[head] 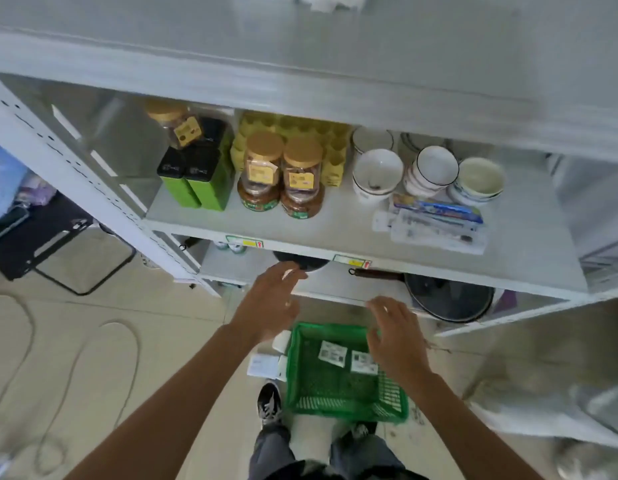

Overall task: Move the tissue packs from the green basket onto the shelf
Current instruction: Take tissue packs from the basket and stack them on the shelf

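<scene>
Probably a small shop or stockroom

White metal shelving (335, 237) carries price tags (244, 242) at its edge; jars (280, 174) at 12 o'clock, stacked bowls (425, 174) at 1 o'clock.

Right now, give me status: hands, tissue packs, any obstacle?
Left hand and right hand open, holding nothing. Two tissue packs lie in green basket on floor. Nothing blocks the basket.

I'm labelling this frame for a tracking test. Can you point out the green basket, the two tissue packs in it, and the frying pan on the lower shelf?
green basket (345, 410): head view, near rim.
tissue packs (332, 354): head view, middle of the left pack.
frying pan (449, 296): head view, dark inside.
</scene>
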A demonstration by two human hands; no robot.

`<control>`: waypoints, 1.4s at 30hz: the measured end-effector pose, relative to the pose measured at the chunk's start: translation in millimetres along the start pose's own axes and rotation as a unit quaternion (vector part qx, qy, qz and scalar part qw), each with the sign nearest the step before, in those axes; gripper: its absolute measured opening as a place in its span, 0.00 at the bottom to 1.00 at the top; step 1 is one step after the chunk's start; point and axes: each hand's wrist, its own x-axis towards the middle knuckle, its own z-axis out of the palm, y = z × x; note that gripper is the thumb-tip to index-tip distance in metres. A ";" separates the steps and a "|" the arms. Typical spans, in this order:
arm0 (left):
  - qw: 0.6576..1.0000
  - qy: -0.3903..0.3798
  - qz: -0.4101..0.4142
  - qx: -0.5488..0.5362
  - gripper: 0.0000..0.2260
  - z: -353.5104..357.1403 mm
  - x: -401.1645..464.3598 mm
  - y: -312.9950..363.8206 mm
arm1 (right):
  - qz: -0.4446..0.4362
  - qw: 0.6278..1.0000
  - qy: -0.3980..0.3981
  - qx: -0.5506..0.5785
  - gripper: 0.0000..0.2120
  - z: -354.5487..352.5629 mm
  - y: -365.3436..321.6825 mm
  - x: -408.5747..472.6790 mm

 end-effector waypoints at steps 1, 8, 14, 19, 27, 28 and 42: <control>0.999 -0.040 -0.025 -0.005 0.23 18.6 -3.6 -1.1 | 0.031 0.998 -0.055 -0.005 0.24 10.7 11.3 -10.8; 0.960 -0.243 -0.142 -0.010 0.26 155.4 -18.7 -0.4 | 0.122 0.920 -0.372 -0.012 0.20 77.2 98.3 -38.7; 0.929 -0.323 -0.177 -0.038 0.26 269.5 -25.0 -28.7 | 0.197 0.876 -0.438 0.053 0.15 165.6 160.2 -25.0; 0.914 -0.348 -0.206 -0.042 0.24 357.9 -18.8 -79.1 | 0.215 0.870 -0.434 0.087 0.16 263.4 181.2 -10.4; 0.905 -0.374 -0.199 -0.026 0.27 473.2 21.2 -148.0 | 0.225 0.852 -0.454 0.132 0.25 416.1 216.9 9.0; 0.906 -0.371 -0.201 -0.024 0.28 485.2 27.9 -154.4 | 0.227 0.851 -0.454 0.133 0.25 432.0 224.2 11.9; 0.929 -0.342 -0.137 0.008 0.32 652.2 126.2 -201.9 | 0.154 0.925 -0.348 0.004 0.31 569.8 318.3 68.1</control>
